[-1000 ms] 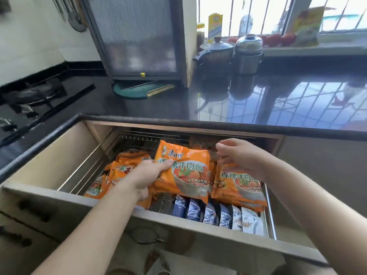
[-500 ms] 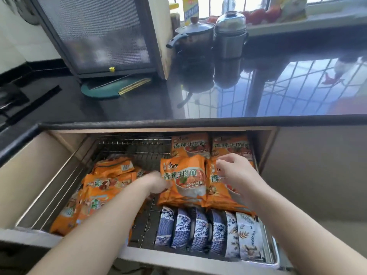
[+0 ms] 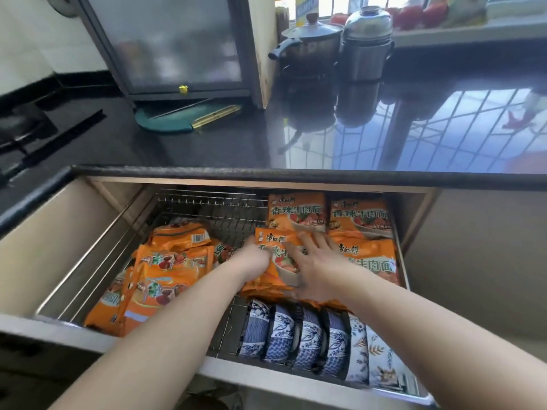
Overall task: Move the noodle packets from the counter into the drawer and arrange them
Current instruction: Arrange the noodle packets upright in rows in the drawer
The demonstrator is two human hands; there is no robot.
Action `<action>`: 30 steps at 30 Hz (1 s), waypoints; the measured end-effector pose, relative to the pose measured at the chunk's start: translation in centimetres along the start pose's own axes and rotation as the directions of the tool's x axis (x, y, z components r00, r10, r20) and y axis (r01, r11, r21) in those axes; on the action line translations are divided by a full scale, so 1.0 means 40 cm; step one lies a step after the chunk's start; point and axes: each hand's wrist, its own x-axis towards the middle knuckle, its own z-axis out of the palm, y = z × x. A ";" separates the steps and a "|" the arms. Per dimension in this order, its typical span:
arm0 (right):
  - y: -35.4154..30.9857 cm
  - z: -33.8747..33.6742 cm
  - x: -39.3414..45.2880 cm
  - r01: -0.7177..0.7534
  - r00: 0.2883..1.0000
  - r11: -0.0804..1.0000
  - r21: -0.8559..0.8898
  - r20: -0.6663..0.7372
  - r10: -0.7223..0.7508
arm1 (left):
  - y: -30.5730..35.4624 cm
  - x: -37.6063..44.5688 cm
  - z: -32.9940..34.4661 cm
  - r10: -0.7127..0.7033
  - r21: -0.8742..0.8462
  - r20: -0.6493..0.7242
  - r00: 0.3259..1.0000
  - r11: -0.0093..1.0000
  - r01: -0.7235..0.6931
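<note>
In the drawer (image 3: 74, 270), both hands press a packet (image 3: 281, 255) reading 香辣牛肉面.

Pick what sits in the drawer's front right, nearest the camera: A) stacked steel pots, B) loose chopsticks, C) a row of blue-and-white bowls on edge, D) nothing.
C: a row of blue-and-white patterned bowls stands on edge in the drawer, just in front of the orange noodle packets.
</note>
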 end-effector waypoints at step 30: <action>-0.381 -0.207 0.184 0.055 0.998 0.932 0.358 0.008 -0.062 | -0.354 -0.216 -0.495 0.102 0.416 -0.471 0.876 0.902 0.118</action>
